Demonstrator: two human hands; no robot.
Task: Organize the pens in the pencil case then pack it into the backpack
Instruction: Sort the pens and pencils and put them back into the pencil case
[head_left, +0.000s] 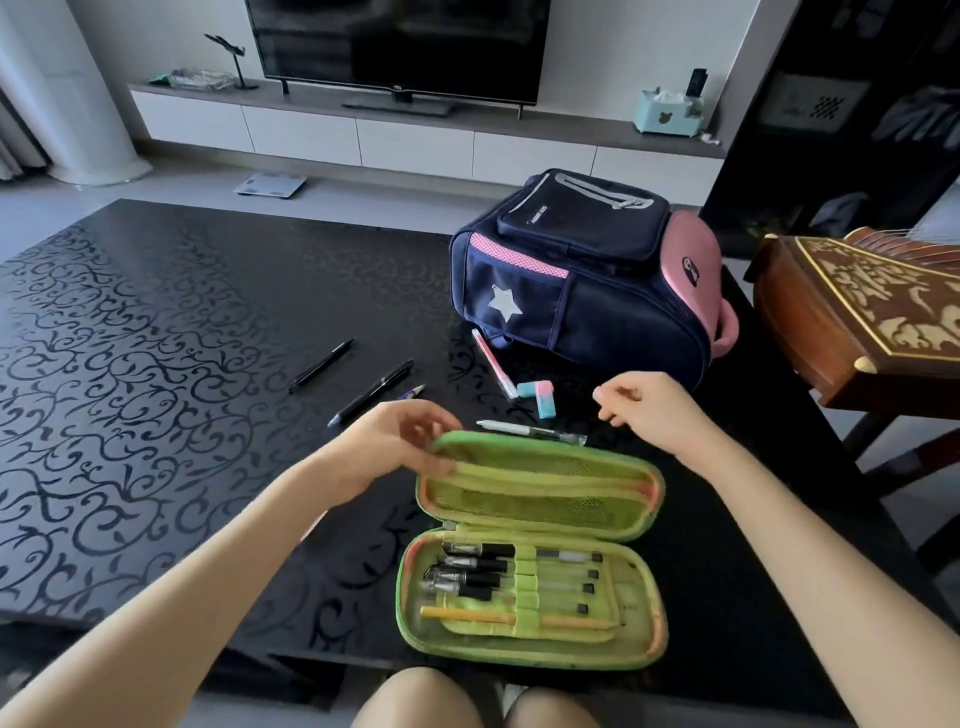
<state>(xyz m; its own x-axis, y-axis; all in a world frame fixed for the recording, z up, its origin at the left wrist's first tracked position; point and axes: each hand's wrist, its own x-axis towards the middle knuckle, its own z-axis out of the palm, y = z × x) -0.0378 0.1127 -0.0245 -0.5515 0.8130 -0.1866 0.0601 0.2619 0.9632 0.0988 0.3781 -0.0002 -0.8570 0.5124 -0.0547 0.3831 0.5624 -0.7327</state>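
Observation:
A green pencil case (535, 551) lies open on the black table (156, 364), with several pens and a yellow pencil strapped in its lower half. My left hand (400, 441) holds the left end of the raised lid. Above the table, my right hand (649, 410) hovers with loosely curled fingers and holds nothing. Just beyond the lid lies a white pen (530, 431). Further back are a pink pen (493, 364), an eraser (537, 397), two black pens (322, 364) (371, 392) and a purple-tipped pen (413, 392). The navy and pink backpack (587, 275) lies behind them, zipped.
A carved wooden instrument (857, 317) juts in at the right, close to the table edge. Beyond the table stands a TV cabinet (415, 135) with a television. My knees (467, 701) show at the table's near edge.

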